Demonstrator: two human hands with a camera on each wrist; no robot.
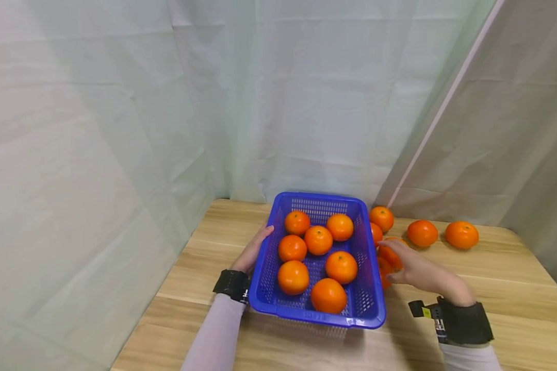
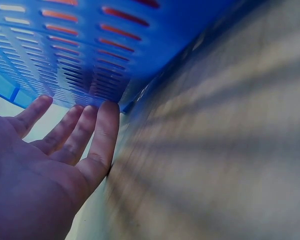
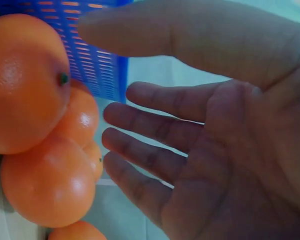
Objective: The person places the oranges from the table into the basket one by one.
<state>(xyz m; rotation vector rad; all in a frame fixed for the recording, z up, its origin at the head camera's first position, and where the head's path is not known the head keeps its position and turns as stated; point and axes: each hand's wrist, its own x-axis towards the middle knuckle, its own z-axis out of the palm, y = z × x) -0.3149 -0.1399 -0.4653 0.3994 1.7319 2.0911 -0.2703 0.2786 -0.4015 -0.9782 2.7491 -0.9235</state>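
Observation:
A blue plastic basket with slotted walls stands on the table and has several oranges in it. At its left side is my left hand. In the left wrist view the fingers of that left hand are extended, their tips against or very close to the slotted wall. My right hand is to the right of the basket, beside a cluster of loose oranges. In the right wrist view the right hand has its fingers spread and the palm holds nothing; an orange lies past the fingertips.
Two more oranges, one nearer and one farther right, lie near the table's back edge. The wooden table reaches to pale curtains behind and on both sides. Black bands are strapped on both wrists.

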